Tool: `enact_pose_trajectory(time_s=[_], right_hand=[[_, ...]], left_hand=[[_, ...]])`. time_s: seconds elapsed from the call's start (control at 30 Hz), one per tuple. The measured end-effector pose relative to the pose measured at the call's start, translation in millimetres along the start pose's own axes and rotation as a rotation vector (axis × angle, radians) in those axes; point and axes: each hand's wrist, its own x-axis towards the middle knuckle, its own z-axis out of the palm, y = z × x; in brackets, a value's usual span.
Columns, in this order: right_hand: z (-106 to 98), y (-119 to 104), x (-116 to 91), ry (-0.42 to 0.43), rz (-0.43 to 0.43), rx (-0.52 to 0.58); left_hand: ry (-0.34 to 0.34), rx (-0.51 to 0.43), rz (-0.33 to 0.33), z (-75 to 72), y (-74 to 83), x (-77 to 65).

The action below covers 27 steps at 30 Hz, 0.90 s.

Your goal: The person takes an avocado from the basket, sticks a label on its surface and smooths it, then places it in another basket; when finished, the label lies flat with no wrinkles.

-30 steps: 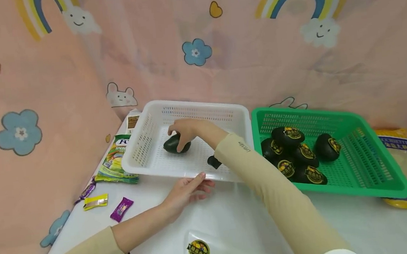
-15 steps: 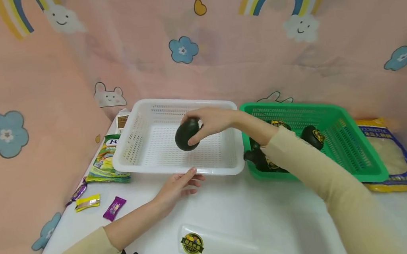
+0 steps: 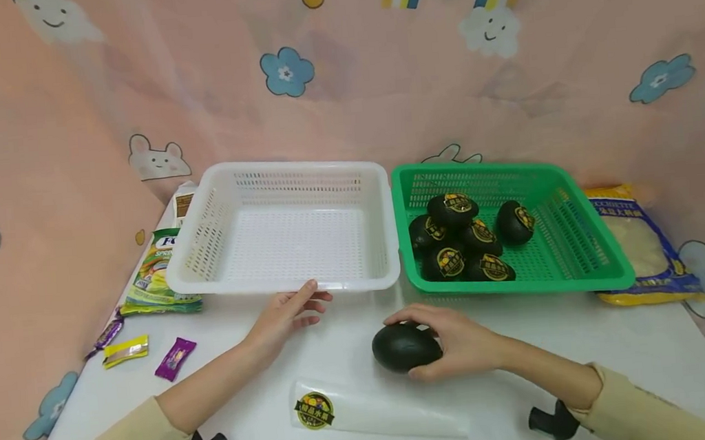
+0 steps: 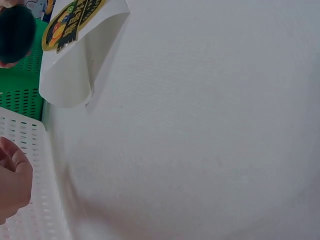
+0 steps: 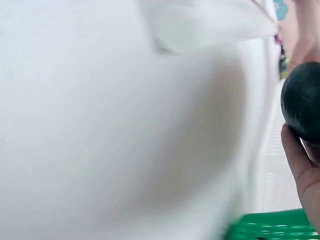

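Note:
A dark avocado [image 3: 403, 348] is in my right hand [image 3: 464, 341], which grips it between thumb and fingers over the white table in the head view. The same avocado [image 5: 303, 102] shows at the right edge of the right wrist view. My left hand [image 3: 278, 324] is at the front of the white basket [image 3: 348, 284], thumb tip at its rim and the other fingers loosely extended just below it. No fruit lies in this basket. A roll of sticker backing [image 3: 386, 414] lies in front of the hands, with a round black and gold sticker [image 3: 314, 411] at its left end.
A green basket [image 3: 580, 268] with several stickered avocados [image 3: 453, 210] stands right of the white one. Food bags [image 3: 158, 280] and small wrapped candies [image 3: 175, 359] lie at the left. A yellow and blue bag [image 3: 647, 252] lies at the far right.
My right hand has lifted the avocado out of the white basket and brought it toward me, over the table before the baskets. The left hand stays at the white basket's front rim.

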Motion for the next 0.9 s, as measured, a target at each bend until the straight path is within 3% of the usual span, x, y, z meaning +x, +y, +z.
enact_pose_trajectory(time_s=[0.13, 0.23, 0.3, 0.43, 0.5, 0.57, 0.67, 0.77, 0.83, 0.9], right_hand=[[20, 18, 1, 0.040, 0.023, 0.006], [23, 25, 3, 0.017, 0.003, 0.008], [22, 27, 4, -0.006, -0.009, 0.009], [18, 26, 4, -0.033, -0.003, 0.007], [17, 25, 4, -0.033, 0.001, -0.005], [17, 23, 4, -0.005, -0.034, -0.044], [18, 14, 6, 0.108, -0.182, -0.100], [23, -5, 8, 0.249, -0.378, -0.127], [28, -22, 8, 0.293, -0.443, -0.144], [33, -36, 6, 0.302, -0.452, -0.182]], left_hand=[[-0.028, 0.003, 0.012, -0.9, -0.4, -0.9], [-0.151, 0.113, 0.061, -3.4, -3.9, -7.2], [-0.283, 0.298, 0.133, -6.5, -7.7, -16.7], [-0.520, 0.811, 0.362, -15.4, -16.8, -40.5], [-0.576, 0.991, 0.472, -19.1, -21.2, -49.3], [-0.588, 1.070, 0.542, -21.0, -25.2, -53.6], [-0.589, 0.991, 0.550, -19.2, -28.2, -53.0], [-0.602, 0.799, 0.477, -10.4, -25.1, -48.6], [-0.613, 0.677, 0.412, -1.4, -20.6, -46.2], [-0.615, 0.589, 0.353, 8.5, -15.4, -45.0]])
